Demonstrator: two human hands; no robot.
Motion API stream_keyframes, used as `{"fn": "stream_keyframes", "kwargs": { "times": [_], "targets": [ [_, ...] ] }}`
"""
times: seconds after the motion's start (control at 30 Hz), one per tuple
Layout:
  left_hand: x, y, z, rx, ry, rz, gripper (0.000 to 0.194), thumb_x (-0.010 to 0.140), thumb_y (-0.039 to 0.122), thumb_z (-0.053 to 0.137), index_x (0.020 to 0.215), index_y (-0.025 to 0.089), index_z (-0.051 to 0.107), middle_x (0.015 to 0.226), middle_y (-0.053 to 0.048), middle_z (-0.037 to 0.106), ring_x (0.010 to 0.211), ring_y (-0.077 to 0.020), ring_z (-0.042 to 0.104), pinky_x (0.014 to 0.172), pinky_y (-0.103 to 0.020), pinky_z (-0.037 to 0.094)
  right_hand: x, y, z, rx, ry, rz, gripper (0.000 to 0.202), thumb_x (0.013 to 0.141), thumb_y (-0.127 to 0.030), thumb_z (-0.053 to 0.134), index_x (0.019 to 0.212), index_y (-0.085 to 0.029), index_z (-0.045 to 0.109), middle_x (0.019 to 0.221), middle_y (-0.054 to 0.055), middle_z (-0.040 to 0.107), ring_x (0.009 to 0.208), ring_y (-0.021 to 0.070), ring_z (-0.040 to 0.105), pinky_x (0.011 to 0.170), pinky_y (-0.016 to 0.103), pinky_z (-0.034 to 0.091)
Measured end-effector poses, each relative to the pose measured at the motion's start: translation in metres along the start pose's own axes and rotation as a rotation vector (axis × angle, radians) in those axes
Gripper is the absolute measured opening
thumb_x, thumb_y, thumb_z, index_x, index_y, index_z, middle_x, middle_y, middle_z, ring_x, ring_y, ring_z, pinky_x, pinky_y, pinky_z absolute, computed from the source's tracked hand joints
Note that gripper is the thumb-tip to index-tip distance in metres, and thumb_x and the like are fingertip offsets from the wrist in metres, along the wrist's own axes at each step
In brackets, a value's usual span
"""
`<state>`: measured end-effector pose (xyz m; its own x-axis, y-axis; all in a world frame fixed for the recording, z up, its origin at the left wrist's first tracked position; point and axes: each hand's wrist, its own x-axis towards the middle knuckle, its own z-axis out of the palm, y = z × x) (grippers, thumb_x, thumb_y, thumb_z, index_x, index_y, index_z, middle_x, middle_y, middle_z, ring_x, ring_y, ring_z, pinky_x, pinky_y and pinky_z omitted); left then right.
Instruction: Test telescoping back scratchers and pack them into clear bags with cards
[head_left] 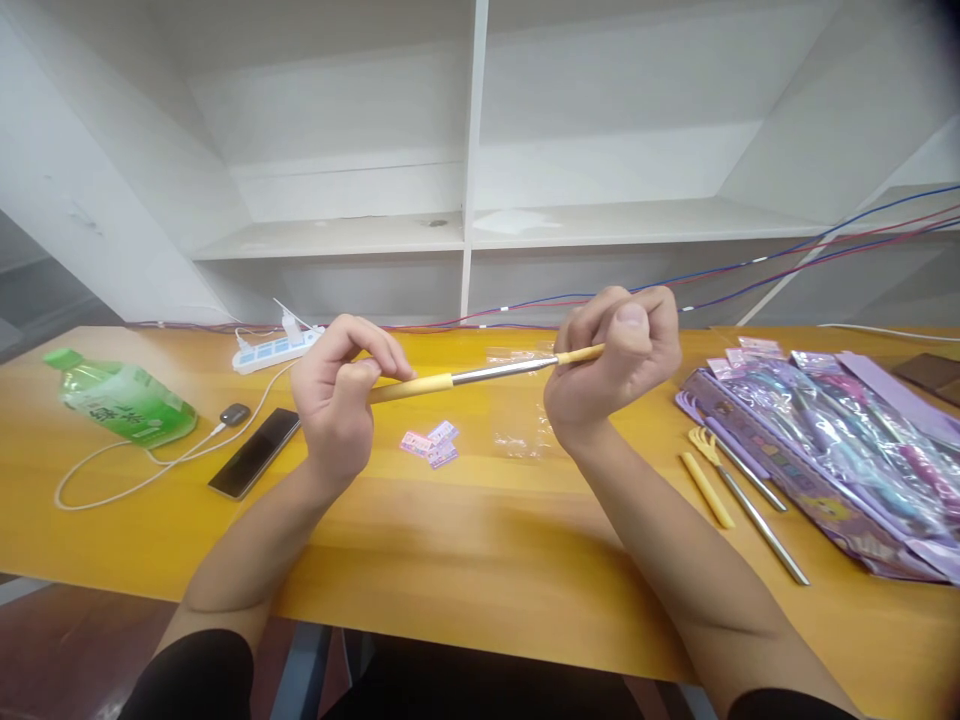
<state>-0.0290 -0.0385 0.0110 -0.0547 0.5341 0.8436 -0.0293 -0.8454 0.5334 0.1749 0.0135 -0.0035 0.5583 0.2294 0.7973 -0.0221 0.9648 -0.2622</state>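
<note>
Between my two hands, above the table, runs a yellow back scratcher [487,374] with a shiny metal rod, tilted slightly up to the right. My left hand [337,395] is closed around its yellow grip. My right hand [615,360] is curled around the yellow part at the other end, hiding its tip. On the table to the right lie a second yellow back scratcher head on a metal rod [757,515], a loose yellow handle [707,490] and a purple-headed rod [754,478]. Several small printed cards [431,443] lie below the held rod.
A purple bag [810,480] carries several plastic-wrapped back scratchers at right. Clear plastic wrappers [521,430] lie mid-table. At left are a phone [256,455], a green bottle [124,400] on its side, a white cable [187,462] and a power strip [271,352]. White shelves [469,235] stand behind.
</note>
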Motion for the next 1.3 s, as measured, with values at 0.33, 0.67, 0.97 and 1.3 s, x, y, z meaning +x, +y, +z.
{"fn": "stream_keyframes", "kwargs": {
  "times": [0.33, 0.67, 0.97, 1.3],
  "targets": [
    [-0.0017, -0.0014, 0.0030, 0.033, 0.023, 0.000, 0.020, 0.094, 0.020, 0.062, 0.074, 0.021, 0.065, 0.070, -0.002, 0.063, 0.065, -0.0166, 0.064, 0.062, -0.031, 0.053, 0.0014, -0.0021, 0.0014, -0.043, 0.011, -0.009, 0.032, 0.098, -0.032, 0.054, 0.073, -0.026, 0.035, 0.053, -0.008, 0.029, 0.043, 0.0089, 0.025, 0.039, 0.025, 0.019],
    [-0.0009, 0.0007, 0.0020, 0.018, 0.030, -0.004, 0.023, 0.097, 0.027, 0.067, 0.074, 0.022, 0.067, 0.069, -0.002, 0.062, 0.063, -0.0170, 0.062, 0.063, -0.033, 0.052, -0.0019, -0.0026, 0.0025, -0.003, 0.028, 0.016, 0.031, 0.097, -0.032, 0.056, 0.072, -0.026, 0.038, 0.054, -0.008, 0.032, 0.043, 0.0089, 0.026, 0.039, 0.025, 0.019],
    [-0.0027, 0.0032, 0.0037, 0.048, 0.020, -0.006, 0.025, 0.099, 0.030, 0.067, 0.075, 0.023, 0.067, 0.070, -0.003, 0.064, 0.065, -0.0181, 0.063, 0.064, -0.034, 0.053, -0.0023, -0.0011, 0.0008, 0.017, 0.015, 0.014, 0.030, 0.097, -0.031, 0.056, 0.073, -0.026, 0.038, 0.055, -0.008, 0.031, 0.043, 0.0090, 0.026, 0.040, 0.025, 0.019],
    [-0.0038, -0.0002, 0.0038, -0.002, 0.013, -0.021, 0.020, 0.095, 0.024, 0.066, 0.075, 0.020, 0.067, 0.071, -0.003, 0.064, 0.066, -0.0170, 0.064, 0.064, -0.032, 0.053, -0.0029, -0.0038, 0.0025, -0.133, 0.026, 0.013, 0.034, 0.099, -0.037, 0.052, 0.074, -0.027, 0.031, 0.057, -0.008, 0.025, 0.043, 0.0086, 0.022, 0.040, 0.026, 0.021]
  ]
}}
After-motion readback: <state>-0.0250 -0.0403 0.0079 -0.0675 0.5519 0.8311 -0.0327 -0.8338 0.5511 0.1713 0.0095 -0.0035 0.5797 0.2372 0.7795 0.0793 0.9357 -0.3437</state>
